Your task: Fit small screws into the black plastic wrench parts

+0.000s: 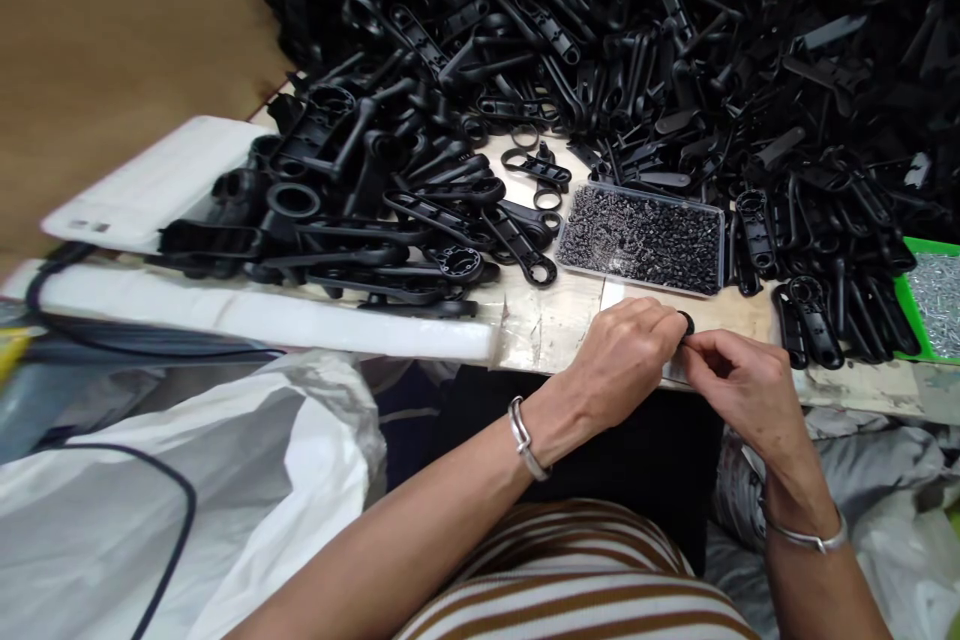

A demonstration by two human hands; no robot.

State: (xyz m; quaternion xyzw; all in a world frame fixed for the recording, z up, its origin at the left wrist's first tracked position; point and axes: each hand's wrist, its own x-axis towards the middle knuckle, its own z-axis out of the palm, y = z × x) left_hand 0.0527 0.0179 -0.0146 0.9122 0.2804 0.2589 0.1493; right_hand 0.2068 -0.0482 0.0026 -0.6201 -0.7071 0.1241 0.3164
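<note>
My left hand [634, 355] is closed around a black plastic part [686, 323], and only its rounded end shows past the fingers. Pinched close against that end are the fingertips of my right hand [739, 385]; whatever they hold is too small or hidden to make out. Just beyond both hands, a clear plastic box [637, 282] is filled with small dark metal pieces, probably screws. Black handle-shaped parts with ring ends [816, 325] lie right of the box, and a similar part [525, 250] lies to its left.
A large heap of black plastic parts [510, 30] covers the table's back. At the right edge stands a green tray [911, 310] of small silvery pieces. A white flat case [157, 185] lies at left, above a white foam strip [262, 315]. White plastic sacking [247, 520] hangs below, with a black cable [187, 510].
</note>
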